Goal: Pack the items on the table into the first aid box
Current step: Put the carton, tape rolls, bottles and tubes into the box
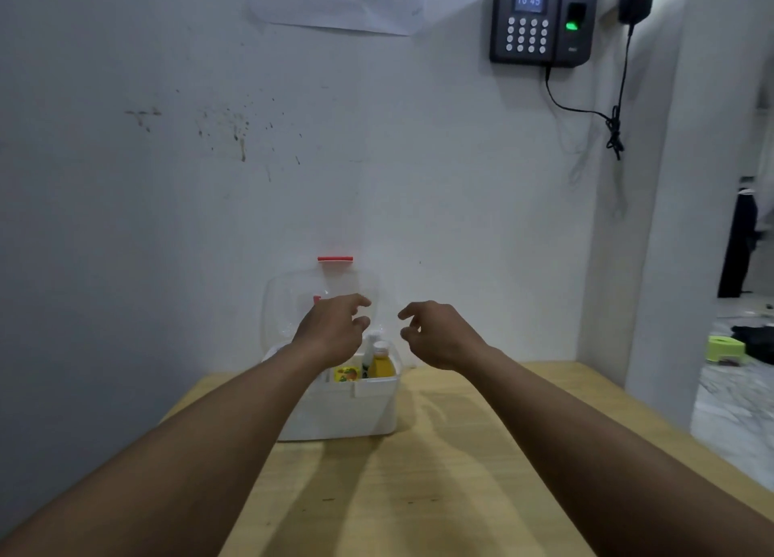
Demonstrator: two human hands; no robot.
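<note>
A white first aid box stands on the wooden table against the wall. Its clear lid is raised upright, with a red handle at the top. Inside the box I see a yellow bottle with a white cap, a white bottle behind it and a small yellow packet. My left hand hovers over the box in front of the lid, fingers loosely curled and holding nothing. My right hand hangs just right of the box, fingers apart and empty.
The white wall rises right behind the box. A keypad device with a black cable hangs high on the right. Past the table's right edge is a doorway with a green stool on the floor.
</note>
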